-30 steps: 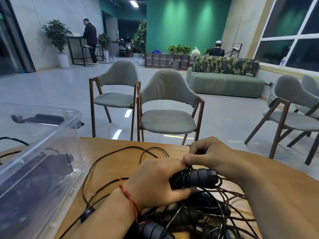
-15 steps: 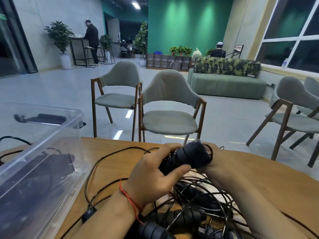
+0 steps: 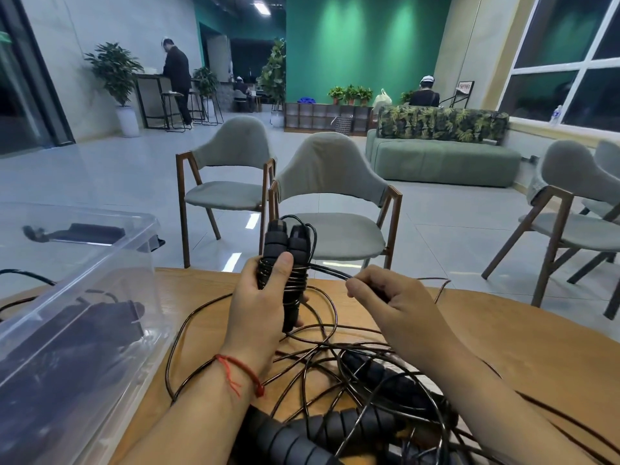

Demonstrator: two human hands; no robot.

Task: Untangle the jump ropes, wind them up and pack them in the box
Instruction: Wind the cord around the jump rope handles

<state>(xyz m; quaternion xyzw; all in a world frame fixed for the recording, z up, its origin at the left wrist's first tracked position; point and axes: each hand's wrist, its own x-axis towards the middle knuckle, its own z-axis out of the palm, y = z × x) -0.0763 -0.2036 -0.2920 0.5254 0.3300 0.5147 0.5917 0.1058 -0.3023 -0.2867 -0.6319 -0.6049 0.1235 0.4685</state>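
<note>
Two hands raised — left [image 3: 258,307] grips upright handles [image 3: 285,260], right [image 3: 385,300] pinches cord [image 3: 330,271].

A wooden table [image 3: 520,347] is shown. Below the fingers [image 3: 360,290] of the right hand [image 3: 396,310], tangled black jump ropes [image 3: 335,357] with foam handles [image 3: 352,427] are spread on it; left of them, a clear plastic box [image 3: 100,266] is set.

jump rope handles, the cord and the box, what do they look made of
Handles: probably foam or soft rubber; matt black with ringed grip sections. Cord: thin, dark and glossy, and it holds springy loops, so perhaps plastic-coated wire, though that is a guess. Box: clear hard plastic; see-through, with shiny highlights on the rim.
</note>
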